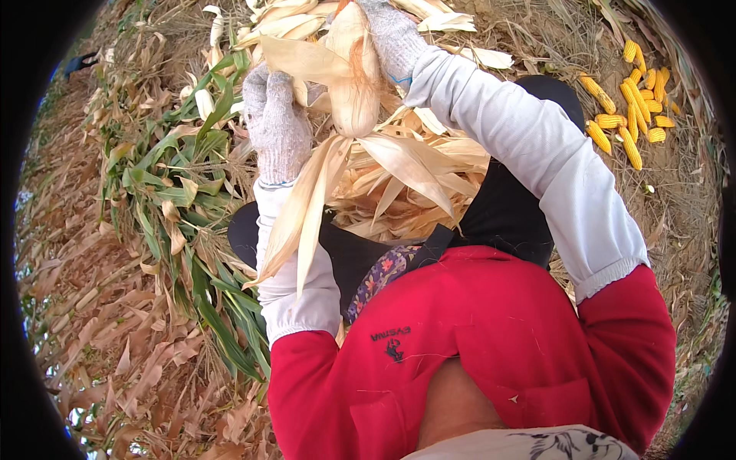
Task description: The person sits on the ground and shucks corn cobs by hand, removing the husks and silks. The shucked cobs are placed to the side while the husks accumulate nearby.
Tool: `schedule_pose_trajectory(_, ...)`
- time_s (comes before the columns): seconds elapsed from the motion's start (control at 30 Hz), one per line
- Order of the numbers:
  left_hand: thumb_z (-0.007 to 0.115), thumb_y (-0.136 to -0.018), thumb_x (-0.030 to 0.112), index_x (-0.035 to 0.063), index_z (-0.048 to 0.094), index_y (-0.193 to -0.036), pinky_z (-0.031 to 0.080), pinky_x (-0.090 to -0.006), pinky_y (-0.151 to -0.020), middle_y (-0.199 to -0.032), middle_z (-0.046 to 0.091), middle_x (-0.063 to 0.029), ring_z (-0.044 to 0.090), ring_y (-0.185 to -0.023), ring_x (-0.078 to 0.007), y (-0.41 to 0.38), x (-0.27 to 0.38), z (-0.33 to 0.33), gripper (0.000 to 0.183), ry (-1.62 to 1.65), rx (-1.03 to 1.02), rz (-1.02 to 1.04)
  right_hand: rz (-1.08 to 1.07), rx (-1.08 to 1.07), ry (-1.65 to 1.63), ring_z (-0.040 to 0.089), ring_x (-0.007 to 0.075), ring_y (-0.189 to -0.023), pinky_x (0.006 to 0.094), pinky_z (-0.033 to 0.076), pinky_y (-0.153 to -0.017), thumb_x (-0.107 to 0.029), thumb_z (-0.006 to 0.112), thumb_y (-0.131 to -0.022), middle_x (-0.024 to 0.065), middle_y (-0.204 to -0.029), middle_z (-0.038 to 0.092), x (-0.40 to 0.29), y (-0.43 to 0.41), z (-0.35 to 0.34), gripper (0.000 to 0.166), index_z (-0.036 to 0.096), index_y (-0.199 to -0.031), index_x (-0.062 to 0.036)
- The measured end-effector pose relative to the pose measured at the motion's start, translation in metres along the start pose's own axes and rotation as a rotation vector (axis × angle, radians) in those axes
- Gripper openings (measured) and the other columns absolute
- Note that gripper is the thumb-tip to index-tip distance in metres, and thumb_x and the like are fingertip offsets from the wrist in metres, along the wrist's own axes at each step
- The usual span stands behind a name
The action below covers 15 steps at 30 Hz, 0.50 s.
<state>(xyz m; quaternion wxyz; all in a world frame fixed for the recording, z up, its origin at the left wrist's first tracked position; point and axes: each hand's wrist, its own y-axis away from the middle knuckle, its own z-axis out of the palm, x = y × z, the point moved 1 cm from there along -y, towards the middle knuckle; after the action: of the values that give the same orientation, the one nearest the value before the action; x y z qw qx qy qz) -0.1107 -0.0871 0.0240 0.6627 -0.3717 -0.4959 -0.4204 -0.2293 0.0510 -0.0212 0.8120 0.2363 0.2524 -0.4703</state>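
In front of me is an ear of corn (355, 95), wrapped in pale inner husk with reddish-brown silk on it. Loose dry outer husk leaves (313, 207) hang from its base toward my lap. My left hand (279, 118), in a grey knit glove, grips the ear from the left; a husk leaf partly covers its fingers. Along the ear's upper right side lies my gloved right hand (395, 43), closed around the tip end, with the fingertips partly hidden at the picture's top edge. A pile of stripped husks (402, 201) lies beneath the ear, between my legs.
Several bare yellow corn cobs (635, 103) lie on the soil to the right. Green corn leaves and stalks (190, 167) are heaped on the left, beside dry brown leaves (115, 322). More pale husks (287, 23) sit beyond my hands.
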Motion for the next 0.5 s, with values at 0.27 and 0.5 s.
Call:
schedule_pose_trajectory(0.27, 0.06, -0.088, 0.017, -0.0014, 0.071, -0.099, 0.048, -0.0285, -0.073, -0.085, 0.067, -0.0069, 0.061, -0.078, -0.0149, 0.028, 0.029, -0.016, 0.024, -0.16, -0.498, -0.274, -0.039, -0.067, -0.034, 0.058, 0.0141, -0.066, 0.0287, 0.049, -0.057, -0.041, 0.044, -0.105, 0.0009, -0.078, 0.06, -0.047, 0.009, 0.003, 0.033, 0.06, -0.096, -0.0128)
schedule_pose_trajectory(0.5, 0.069, -0.086, 0.021, -0.0021, 0.07, -0.107, 0.045, -0.0243, -0.063, -0.08, 0.067, -0.0039, 0.055, -0.068, -0.0081, 0.04, 0.033, -0.019, 0.031, -0.211, -0.547, -0.497, -0.089, -0.038, 0.086, 0.059, 0.0147, -0.065, 0.0291, 0.049, -0.057, -0.041, 0.044, -0.104, 0.0016, -0.078, 0.061, -0.061, 0.01, 0.002, 0.033, 0.06, -0.096, -0.0125)
